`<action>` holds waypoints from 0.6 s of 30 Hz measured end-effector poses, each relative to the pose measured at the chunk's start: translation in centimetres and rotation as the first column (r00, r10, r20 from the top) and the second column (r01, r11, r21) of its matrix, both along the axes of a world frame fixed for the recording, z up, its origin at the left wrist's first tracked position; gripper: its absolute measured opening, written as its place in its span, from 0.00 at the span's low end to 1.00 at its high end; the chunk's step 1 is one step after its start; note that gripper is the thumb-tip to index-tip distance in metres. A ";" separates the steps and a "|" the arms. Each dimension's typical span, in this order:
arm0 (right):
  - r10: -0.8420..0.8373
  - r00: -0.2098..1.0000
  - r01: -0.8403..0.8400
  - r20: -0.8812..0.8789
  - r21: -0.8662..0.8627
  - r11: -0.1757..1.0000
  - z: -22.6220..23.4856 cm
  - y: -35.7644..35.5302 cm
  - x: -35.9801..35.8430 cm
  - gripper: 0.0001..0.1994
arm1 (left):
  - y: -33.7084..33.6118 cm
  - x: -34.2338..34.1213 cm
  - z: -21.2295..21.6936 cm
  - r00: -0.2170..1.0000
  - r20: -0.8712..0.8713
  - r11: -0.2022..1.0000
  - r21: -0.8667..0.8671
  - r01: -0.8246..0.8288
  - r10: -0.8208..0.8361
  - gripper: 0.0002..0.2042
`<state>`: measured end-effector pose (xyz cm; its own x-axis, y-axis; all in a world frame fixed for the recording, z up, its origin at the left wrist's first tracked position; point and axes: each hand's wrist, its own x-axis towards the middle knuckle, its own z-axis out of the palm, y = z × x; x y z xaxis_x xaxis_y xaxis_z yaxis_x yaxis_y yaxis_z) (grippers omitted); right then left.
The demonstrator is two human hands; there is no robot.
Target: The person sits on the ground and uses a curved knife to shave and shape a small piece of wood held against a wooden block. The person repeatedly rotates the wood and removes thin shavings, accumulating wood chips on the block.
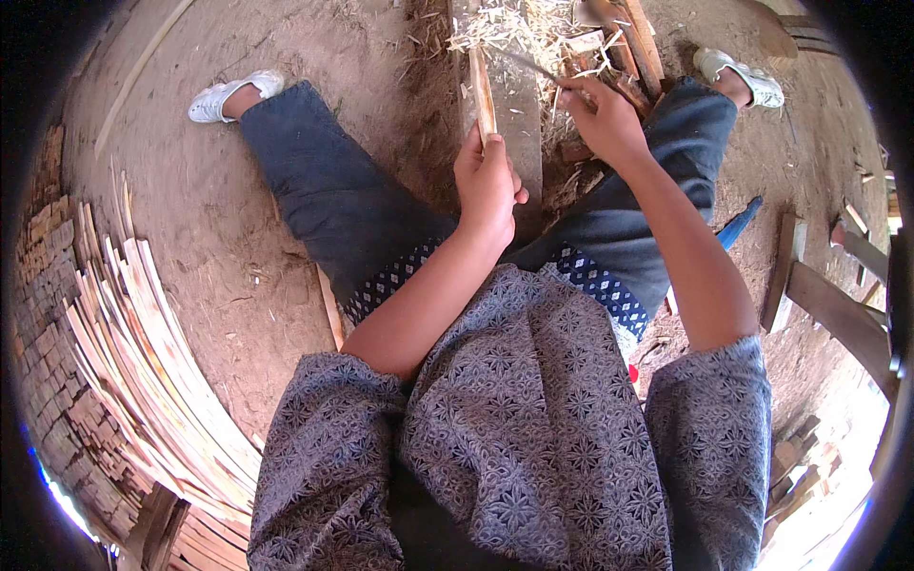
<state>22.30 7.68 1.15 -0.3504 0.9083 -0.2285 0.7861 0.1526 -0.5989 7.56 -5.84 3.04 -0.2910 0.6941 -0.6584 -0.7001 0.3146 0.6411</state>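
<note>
My left hand (488,186) is closed round the near end of a narrow, pale wooden stick (483,95). The stick points away from me above a grey wooden plank (519,124) between my legs. In my right hand (606,119), to the right of the stick, is a knife (529,63) with a thin dark blade. Its blade slants left toward the stick's far end; whether it touches the wood I cannot tell. My fingers hide the knife's handle. Pale wood shavings (533,24) cover the plank's far part, around the stick's tip.
Long split wood strips (157,343) lie in a bundle at the left, beside stacked short wood pieces (57,333). Offcuts (643,48) lie right of the plank. A wooden frame (838,309) stands at the right on the dirt floor (228,247). Both my legs are spread around the plank.
</note>
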 end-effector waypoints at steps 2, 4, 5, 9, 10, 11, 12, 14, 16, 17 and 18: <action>0.069 0.984 -0.076 -0.163 -0.042 0.996 0.6 -1.9 0.4 0.13 | 0.0 0.0 0.0 1.000 -0.006 1.000 -0.001 0.001 -0.001 0.04; 0.102 0.986 -0.108 -0.131 -0.042 0.993 2.0 -3.2 -0.1 0.13 | 0.1 0.1 -0.5 1.000 -0.006 1.000 0.004 0.002 -0.002 0.04; 0.118 0.986 -0.124 -0.115 -0.044 0.991 2.6 -3.5 -0.3 0.13 | 0.1 0.0 -0.7 1.000 0.000 1.000 0.001 0.003 -0.003 0.04; 0.197 0.980 -0.196 0.004 -0.029 0.980 4.3 -3.1 -1.3 0.14 | 0.3 0.0 -0.5 1.000 -0.003 1.000 -0.009 0.003 -0.003 0.03; 0.192 0.981 -0.192 0.005 0.009 0.981 4.0 -3.1 -1.4 0.13 | 0.4 0.1 -0.2 1.000 -0.004 1.000 -0.015 -0.001 0.001 0.03; 0.187 0.982 -0.187 0.005 0.046 0.981 3.2 -3.0 -1.5 0.13 | 0.5 0.2 0.0 1.000 -0.005 1.000 -0.021 -0.005 0.005 0.03; 0.181 0.983 -0.181 0.008 0.082 0.980 2.8 -2.9 -1.6 0.13 | 0.6 0.2 -0.2 1.000 0.002 1.000 -0.020 -0.010 0.010 0.03; 0.159 0.987 -0.159 0.002 0.067 0.985 2.1 -2.8 -1.8 0.13 | 0.7 -0.1 -0.7 1.000 0.018 1.000 -0.018 -0.018 0.018 0.02; 0.144 0.989 -0.145 0.026 0.033 0.989 2.3 -2.7 -2.3 0.13 | 0.9 -0.1 -0.7 0.999 0.019 0.999 -0.022 -0.033 0.034 0.02; 0.141 0.989 -0.141 0.055 0.008 0.990 2.4 -2.4 -2.6 0.13 | 0.9 0.0 -0.7 0.999 0.020 0.999 -0.023 -0.040 0.040 0.03; 0.133 0.988 -0.132 0.082 -0.016 0.991 2.7 -2.2 -2.9 0.14 | 0.8 0.0 -0.8 1.000 0.013 1.000 -0.011 -0.024 0.025 0.04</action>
<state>19.38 5.50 3.80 -0.4467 0.8527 -0.2710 0.8064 0.2525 -0.5348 7.52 -5.04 2.22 -0.2994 0.6797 -0.6696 -0.7159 0.3040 0.6286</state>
